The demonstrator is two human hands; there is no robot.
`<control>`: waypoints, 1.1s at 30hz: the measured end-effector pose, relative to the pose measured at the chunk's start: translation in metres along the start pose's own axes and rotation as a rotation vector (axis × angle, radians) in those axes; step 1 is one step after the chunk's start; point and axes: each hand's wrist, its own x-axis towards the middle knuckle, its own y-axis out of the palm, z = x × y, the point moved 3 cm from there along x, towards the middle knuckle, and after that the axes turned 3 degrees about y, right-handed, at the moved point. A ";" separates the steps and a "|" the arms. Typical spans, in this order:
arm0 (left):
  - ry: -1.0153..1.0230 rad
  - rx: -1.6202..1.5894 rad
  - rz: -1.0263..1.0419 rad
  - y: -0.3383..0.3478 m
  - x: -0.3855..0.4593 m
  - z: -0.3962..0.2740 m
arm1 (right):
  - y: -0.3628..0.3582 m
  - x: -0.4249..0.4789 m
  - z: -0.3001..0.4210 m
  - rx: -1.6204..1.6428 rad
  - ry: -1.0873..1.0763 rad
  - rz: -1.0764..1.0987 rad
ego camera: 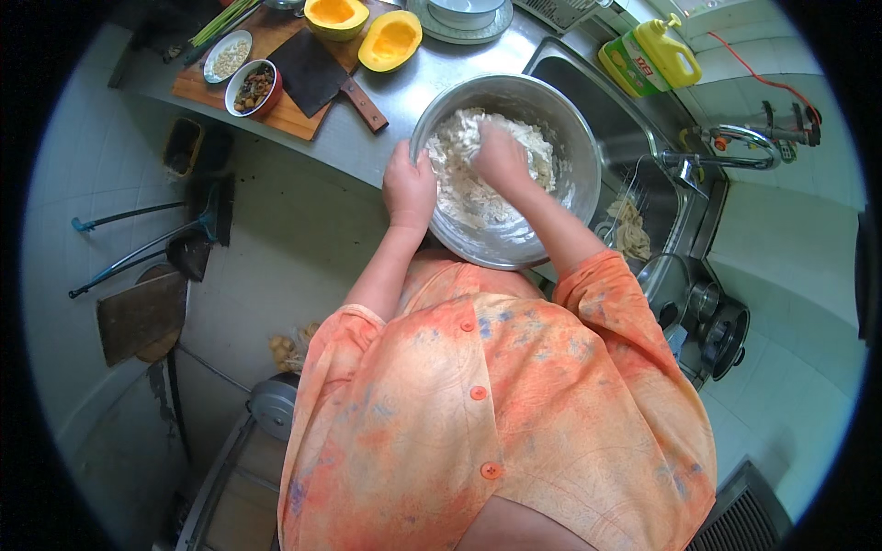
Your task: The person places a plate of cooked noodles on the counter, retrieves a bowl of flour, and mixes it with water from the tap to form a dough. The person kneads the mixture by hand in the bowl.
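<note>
A large stainless steel bowl [577,131] stands at the counter's front, partly over the sink and close against my body. Inside it lies a loose, shaggy mix of white flour and dough [460,184], with flour smeared on the walls. My left hand [408,187] grips the bowl's left rim, thumb at the edge. Reaching into the bowl, my right hand [503,158] presses into the flour mix with bent fingers. The fingertips are hidden, so whether they hold dough cannot be seen.
Left of the bowl, a cleaver [310,72] lies across a wooden cutting board [200,88], its handle overhanging. Nearby are halved squash [391,41], a bowl of diced food [253,88] and stacked dishes [468,19]. The sink [561,69], faucet [741,146] and detergent jug [648,58] are right.
</note>
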 end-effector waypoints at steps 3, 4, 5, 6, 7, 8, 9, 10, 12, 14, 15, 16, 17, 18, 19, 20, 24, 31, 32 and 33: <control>0.032 -0.030 -0.026 0.009 0.002 0.003 | 0.004 0.005 0.013 -0.080 -0.120 0.013; 0.042 -0.037 -0.025 0.014 0.004 0.007 | 0.021 0.002 0.018 -0.141 -0.187 0.047; 0.052 -0.045 -0.024 0.019 0.006 0.012 | 0.034 -0.004 0.016 -0.202 -0.253 0.081; 0.054 -0.050 -0.032 0.021 0.006 0.017 | 0.041 -0.019 0.012 -0.121 -0.313 0.000; 0.046 -0.051 -0.024 0.022 0.006 0.017 | 0.047 -0.041 0.009 -0.040 -0.369 -0.083; 0.039 -0.053 -0.015 0.020 0.006 0.016 | 0.048 -0.056 0.009 0.039 -0.423 -0.168; 0.029 -0.050 -0.012 0.018 0.005 0.016 | 0.047 -0.062 0.005 -0.001 -0.410 0.054; 0.020 -0.032 -0.012 0.014 0.005 0.015 | 0.038 -0.068 -0.005 -0.043 -0.393 0.275; 0.005 0.005 -0.010 0.010 0.006 0.012 | 0.026 -0.076 -0.034 -0.160 -0.361 0.605; 0.016 0.011 0.022 0.012 0.006 0.015 | 0.001 -0.073 -0.053 -0.331 -0.193 0.730; 0.017 0.012 0.033 0.012 0.005 0.016 | -0.027 -0.069 -0.049 -0.430 -0.039 0.744; 0.037 0.019 0.011 0.010 0.005 0.016 | -0.045 -0.057 -0.051 -0.654 -0.078 0.648; 0.057 0.026 -0.010 0.007 0.004 0.014 | -0.058 -0.042 -0.058 -0.873 -0.118 0.543; 0.080 0.030 -0.030 0.006 0.004 0.012 | -0.067 -0.031 -0.071 -0.888 -0.260 0.317; 0.056 0.040 -0.029 0.006 0.005 0.009 | -0.077 -0.028 -0.077 -0.891 -0.391 0.088; 0.030 0.052 -0.031 0.006 0.005 0.004 | -0.077 -0.031 -0.084 -0.893 -0.419 0.163; -0.020 0.057 -0.029 0.011 0.002 0.005 | -0.027 -0.079 -0.099 -0.765 -0.230 0.422; 0.024 -0.032 -0.007 0.009 0.001 0.004 | 0.057 -0.089 -0.018 0.468 0.214 0.387; 0.033 -0.028 0.006 0.008 0.001 0.000 | 0.063 -0.087 -0.021 0.741 0.315 0.335; 0.038 -0.022 0.017 0.008 0.001 -0.001 | 0.058 -0.088 -0.023 0.515 0.201 0.421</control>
